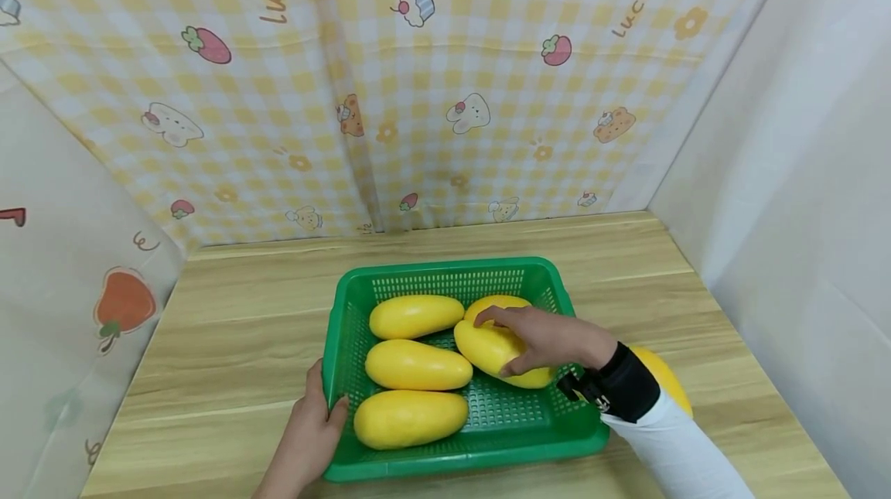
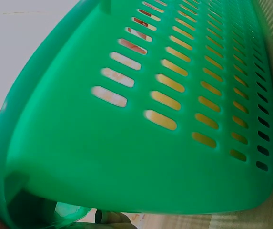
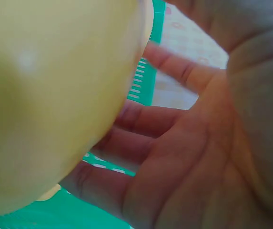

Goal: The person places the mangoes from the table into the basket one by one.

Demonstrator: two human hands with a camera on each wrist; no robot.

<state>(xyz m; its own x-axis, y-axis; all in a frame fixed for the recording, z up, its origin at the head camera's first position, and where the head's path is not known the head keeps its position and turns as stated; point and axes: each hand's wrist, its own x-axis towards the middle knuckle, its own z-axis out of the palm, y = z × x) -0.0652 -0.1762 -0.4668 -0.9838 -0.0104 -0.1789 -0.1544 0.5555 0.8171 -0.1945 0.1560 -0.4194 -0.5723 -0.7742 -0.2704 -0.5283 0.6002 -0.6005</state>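
Observation:
A green plastic basket with slotted walls stands on the table. My left hand grips its left rim, thumb over the edge; the left wrist view shows the slotted basket wall close up. My right hand reaches in from the right and holds a yellow papaya-like fruit, thumb on the near side, fingers on the far side. In the right wrist view this fruit touches the fingertips, with the palm apart from it. Behind it another yellow fruit is partly hidden.
Three similar fruits lie along the basket's left side: a far one, a middle one and a near one. Outside, a yellow fruit sits on the wooden table, partly behind the right wrist. A checked cloth hangs behind.

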